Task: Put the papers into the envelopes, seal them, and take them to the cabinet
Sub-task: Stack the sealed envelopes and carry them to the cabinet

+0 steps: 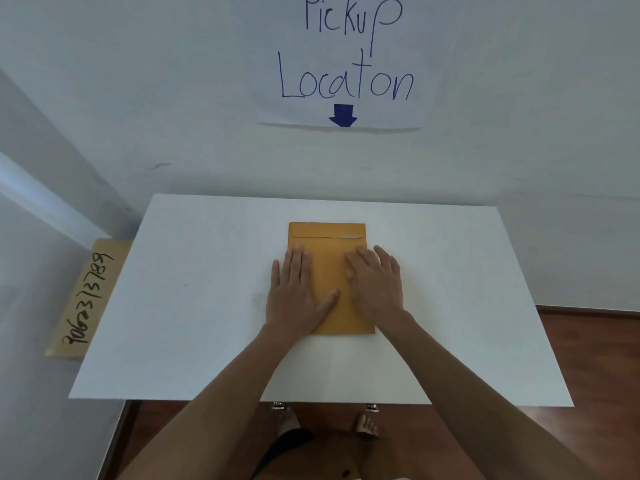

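Note:
A brown manila envelope (pixel 329 268) lies flat in the middle of the white cabinet top (pixel 194 306), its flap folded down at the far end. My left hand (pixel 294 292) rests flat on the envelope's left side, fingers spread, thumb across its lower middle. My right hand (pixel 377 282) lies flat on the right side, palm down. Neither hand grips anything. No loose papers are visible.
A paper sign (pixel 343 64) reading "Pickup Location" with a blue arrow hangs on the wall behind the cabinet. A second brown envelope (pixel 86 299) with handwritten numbers leans by the cabinet's left side. Wooden floor and my bare feet (pixel 325 420) show below the near edge.

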